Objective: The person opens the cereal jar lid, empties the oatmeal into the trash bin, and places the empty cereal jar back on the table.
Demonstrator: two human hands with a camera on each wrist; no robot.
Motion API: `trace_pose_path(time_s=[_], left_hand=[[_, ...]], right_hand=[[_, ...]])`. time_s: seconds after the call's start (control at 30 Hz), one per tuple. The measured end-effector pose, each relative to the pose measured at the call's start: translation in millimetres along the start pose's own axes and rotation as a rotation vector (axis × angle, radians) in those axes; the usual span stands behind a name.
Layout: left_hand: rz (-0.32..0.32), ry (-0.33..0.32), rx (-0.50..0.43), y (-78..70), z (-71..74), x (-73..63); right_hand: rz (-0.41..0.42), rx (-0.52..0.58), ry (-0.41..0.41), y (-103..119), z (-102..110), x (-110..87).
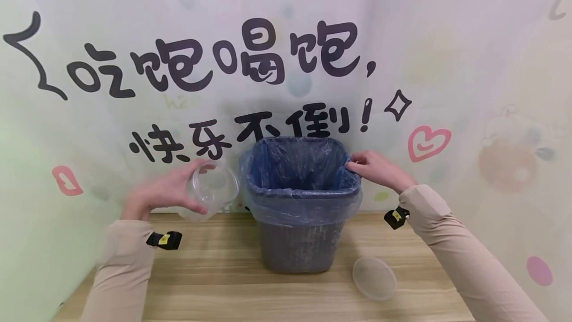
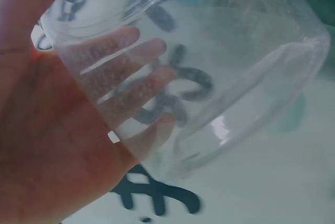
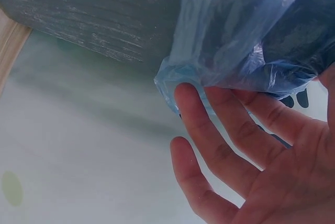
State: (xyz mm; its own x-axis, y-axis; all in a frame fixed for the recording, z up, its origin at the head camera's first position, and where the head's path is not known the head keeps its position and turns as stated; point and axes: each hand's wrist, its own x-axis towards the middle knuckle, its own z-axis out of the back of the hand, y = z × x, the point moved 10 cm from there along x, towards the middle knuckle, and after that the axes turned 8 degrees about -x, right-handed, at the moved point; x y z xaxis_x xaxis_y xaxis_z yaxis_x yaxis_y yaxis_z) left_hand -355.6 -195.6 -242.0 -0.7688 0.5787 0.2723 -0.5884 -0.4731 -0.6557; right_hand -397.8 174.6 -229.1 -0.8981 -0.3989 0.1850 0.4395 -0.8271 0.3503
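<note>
A grey trash bin (image 1: 299,250) stands upright on the table, lined with a blue plastic bag (image 1: 308,207) folded over its rim. Left of the bin, my left hand (image 1: 167,189) holds a clear plastic tub (image 1: 217,185), tilted and raised off the table. Through the tub's wall (image 2: 246,30) the fingers show, wrapped along its far side. At the bin's right rim, my right hand (image 1: 380,169) grips the bag's edge, thumb at the inside and fingers outside. Several fingers (image 3: 225,140) lie along the bag's outer fold in the right wrist view.
A translucent round lid (image 1: 374,278) lies on the wood-grain table (image 1: 214,272), to the right of the bin's base. Close behind the bin rises a pale wall covering (image 1: 482,63) with black lettering. A black camera band sits on each wrist.
</note>
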Motion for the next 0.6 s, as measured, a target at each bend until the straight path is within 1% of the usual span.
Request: trace_pose_path(time_s=[0.07, 0.17, 0.3, 0.37, 0.47, 0.6], left_hand=[[-0.001, 0.008, -0.019, 11.7, -8.2, -5.8], [0.021, 0.02, -0.091, 30.7, -23.2, -14.4], [0.001, 0.048, -0.204, 51.6, -51.6, -21.5], [-0.022, 0.074, -0.267, 59.1, -67.6, -24.4], [-0.029, 0.119, -0.362, 68.7, -90.1, -29.3], [-0.03, 0.157, -0.45, 76.6, -111.9, -34.4]], right_hand=[[0.001, 0.001, -0.001, 0.2, 0.3, -0.3], [0.003, 0.002, 0.0, 0.7, 0.6, -1.1], [0.011, -0.004, -0.003, 2.2, 1.3, -2.3], [0.008, -0.007, -0.001, 1.9, 0.6, -2.5], [0.005, -0.005, 0.007, 1.2, -1.0, -1.7], [0.001, 0.019, 0.019, 0.5, -2.2, -0.9]])
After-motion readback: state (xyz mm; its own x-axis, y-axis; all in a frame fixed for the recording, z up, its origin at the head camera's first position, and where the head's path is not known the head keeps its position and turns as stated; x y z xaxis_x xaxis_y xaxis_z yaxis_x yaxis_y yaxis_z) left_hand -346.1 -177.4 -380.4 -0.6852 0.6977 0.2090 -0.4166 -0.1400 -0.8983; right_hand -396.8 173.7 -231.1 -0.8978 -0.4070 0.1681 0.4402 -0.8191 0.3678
